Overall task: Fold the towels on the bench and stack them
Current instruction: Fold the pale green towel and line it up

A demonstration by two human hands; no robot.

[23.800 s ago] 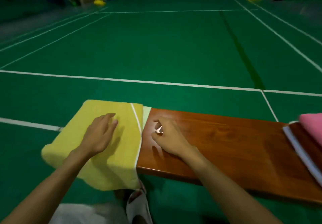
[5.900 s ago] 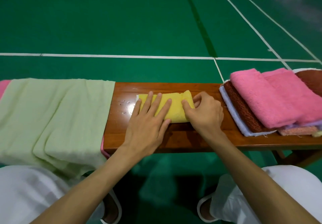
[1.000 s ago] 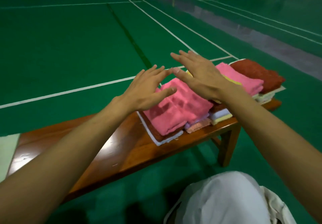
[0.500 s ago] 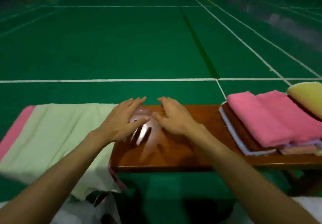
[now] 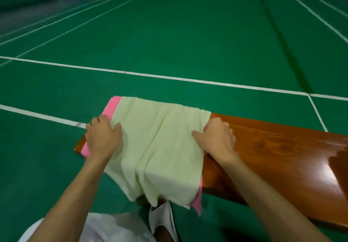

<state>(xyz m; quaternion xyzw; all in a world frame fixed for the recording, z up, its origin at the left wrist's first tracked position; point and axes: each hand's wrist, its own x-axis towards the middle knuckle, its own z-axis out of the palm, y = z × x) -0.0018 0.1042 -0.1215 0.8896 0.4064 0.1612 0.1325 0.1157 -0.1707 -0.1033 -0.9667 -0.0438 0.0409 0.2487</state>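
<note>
While a pale green towel (image 5: pixel 160 147) drapes over the bench (image 5: pixel 282 157), your left hand (image 5: pixel 102 138) and right hand (image 5: pixel 216 138) each grip one side edge, fingers curled.

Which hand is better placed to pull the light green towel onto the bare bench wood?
Probably the right hand: it grips the green towel at the edge beside the bare bench; the left hand grips the far edge.
</note>
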